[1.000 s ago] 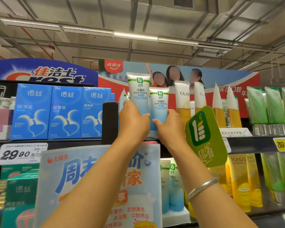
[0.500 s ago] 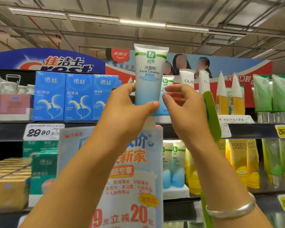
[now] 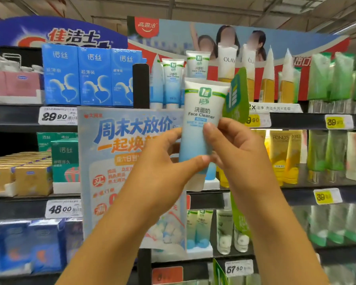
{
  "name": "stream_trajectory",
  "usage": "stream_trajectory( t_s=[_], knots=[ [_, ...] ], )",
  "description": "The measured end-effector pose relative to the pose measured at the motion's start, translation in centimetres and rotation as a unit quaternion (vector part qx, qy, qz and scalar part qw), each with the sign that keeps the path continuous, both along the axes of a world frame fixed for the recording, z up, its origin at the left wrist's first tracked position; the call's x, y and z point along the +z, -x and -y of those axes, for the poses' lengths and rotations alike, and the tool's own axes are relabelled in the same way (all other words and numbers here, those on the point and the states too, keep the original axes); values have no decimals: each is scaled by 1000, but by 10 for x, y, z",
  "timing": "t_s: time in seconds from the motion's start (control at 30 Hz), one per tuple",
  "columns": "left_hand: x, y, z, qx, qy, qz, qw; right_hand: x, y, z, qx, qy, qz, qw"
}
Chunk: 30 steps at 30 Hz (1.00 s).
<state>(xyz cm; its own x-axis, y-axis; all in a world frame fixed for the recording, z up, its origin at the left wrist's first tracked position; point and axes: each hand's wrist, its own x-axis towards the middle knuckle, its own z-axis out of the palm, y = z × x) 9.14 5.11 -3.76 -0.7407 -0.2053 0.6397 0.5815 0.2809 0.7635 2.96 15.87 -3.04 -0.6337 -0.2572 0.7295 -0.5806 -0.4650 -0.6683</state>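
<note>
- Centrally, face cleaner tube [image 3: 201, 120]: white fading to blue, with a green band and logo near the top. It is held upright in front of the shelving, pale cap end down.
- Left hand [image 3: 162, 161]: thumb laid across the tube's lower front, fingers curled behind it, pinching it.
- Right hand [image 3: 238, 153]: thumb pressed on the printed front, higher than the left thumb, fingers behind. It also pinches the tube.
- Promotional poster [image 3: 127, 140]: hangs from the shelf front just left of the tube, behind the left hand, and covers the goods behind it.
- Black divider post [image 3: 141, 85]: upright on the top shelf, between the blue boxes [image 3: 95, 77] and the matching tubes [image 3: 172, 83].
- Olay tubes [image 3: 227, 62]: top shelf, right of the matching tubes.
- Green tag [image 3: 235, 95]: juts out just right of the held tube, which overlaps its left edge. It hides the start of a yellow price label [image 3: 253, 120].
- Pond's tubes [image 3: 280, 153]: middle shelf, partly behind the right hand.
- Green tubes [image 3: 337, 77]: far right, blurred, no brand legible.
- Hard to read: the small print under "Face Cleaner" is partly under the right thumb and smeared, and the cap is partly hidden by the left hand.
</note>
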Motion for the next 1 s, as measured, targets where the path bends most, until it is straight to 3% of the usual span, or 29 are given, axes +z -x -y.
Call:
stream_trajectory(
  t_s=[0.17, 0.43, 0.53, 0.63, 0.77, 1.0],
  knots=[
    [-41, -4, -20, -21, -10, 64, 998, -42, -6, -27, -11, -29, 84, 996],
    [-115, -23, -66, -53, -158, 162, 973, -103, -26, -68, -22, -15, 189, 982],
    [-136, -31, -80, -126, -274, 212, 930, -118, -33, -81, -28, -1, 215, 976],
    [-150, -40, -93, -200, -403, 242, 860, -131, -40, -93, -24, -1, 230, 973],
    [-164, -53, -112, -236, -494, 277, 789, -148, -50, -108, -24, 0, 261, 965],
    [-184, -70, -135, -260, -524, 289, 758, -173, -66, -132, -43, 14, 324, 945]
  ],
)
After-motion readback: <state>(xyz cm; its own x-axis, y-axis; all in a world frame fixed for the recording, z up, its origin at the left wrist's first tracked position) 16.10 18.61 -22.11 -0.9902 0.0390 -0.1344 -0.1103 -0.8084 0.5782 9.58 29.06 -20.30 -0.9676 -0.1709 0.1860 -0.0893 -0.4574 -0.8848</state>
